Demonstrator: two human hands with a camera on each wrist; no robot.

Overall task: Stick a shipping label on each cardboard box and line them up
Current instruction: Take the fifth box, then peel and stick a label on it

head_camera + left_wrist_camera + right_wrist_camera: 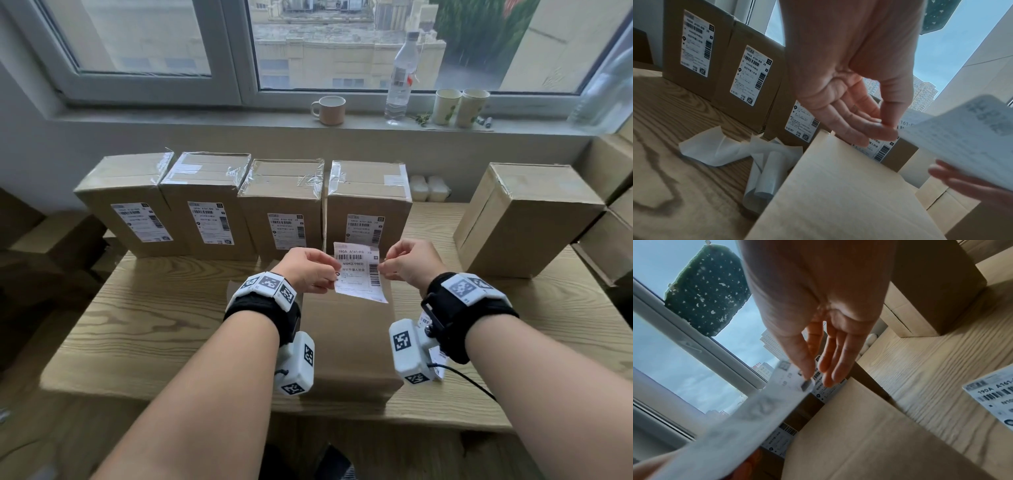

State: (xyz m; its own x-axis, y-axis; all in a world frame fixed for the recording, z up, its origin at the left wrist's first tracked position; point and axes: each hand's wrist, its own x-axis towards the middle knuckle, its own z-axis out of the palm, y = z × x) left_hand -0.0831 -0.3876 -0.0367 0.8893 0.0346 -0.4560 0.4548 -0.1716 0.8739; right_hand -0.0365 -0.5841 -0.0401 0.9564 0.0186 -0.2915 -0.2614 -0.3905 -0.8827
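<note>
Both hands hold one white shipping label [359, 274] in the air above a plain cardboard box [349, 342] that lies flat at the table's front. My left hand [329, 274] pinches the label's left edge and my right hand [384, 267] pinches its right edge. The left wrist view shows thumb and fingers [885, 126] meeting at the blurred label [962, 129]. In the right wrist view the thumb [807, 374] presses on the label [756, 410]. Several labelled boxes [212, 205] stand side by side behind. An unlabelled box [527, 219] stands at the right.
Crumpled backing papers [719, 147] lie on the table left of the flat box. Another label [992, 395] lies to its right. A mug [329, 109], a water bottle [400, 78] and two paper cups [459, 106] stand on the windowsill. More cartons [609, 240] are stacked at the far right.
</note>
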